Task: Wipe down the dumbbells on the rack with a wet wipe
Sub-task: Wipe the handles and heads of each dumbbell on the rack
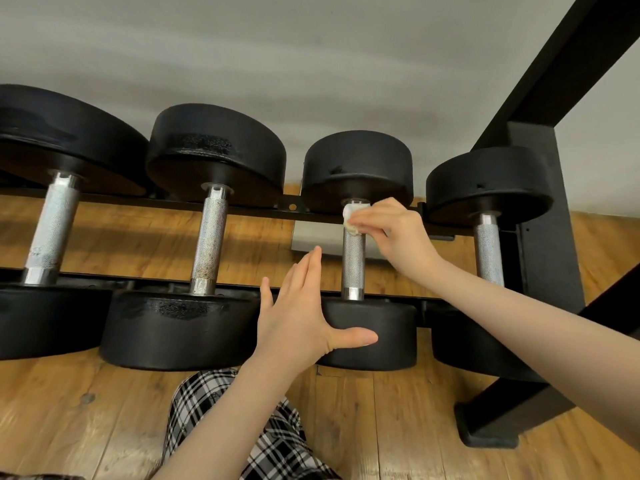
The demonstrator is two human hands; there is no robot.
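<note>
Several black dumbbells with knurled steel handles lie across a low black rack (249, 212). My right hand (391, 233) pinches a small crumpled white wet wipe (349, 220) against the far end of the handle of the third dumbbell (354, 261). My left hand (304, 313) is flat with straight fingers, its thumb resting on that dumbbell's near head (381, 327). To the left lie a larger dumbbell (209, 237) with a stained handle and the largest dumbbell (52, 230). A fourth dumbbell (488, 251) is on the right.
The rack's black upright and foot (540, 237) stand at the right, with a slanted black beam (554, 64) above. Wooden floor (86, 410) runs underneath, a grey wall behind. My checked trouser leg (242, 427) is at the bottom centre.
</note>
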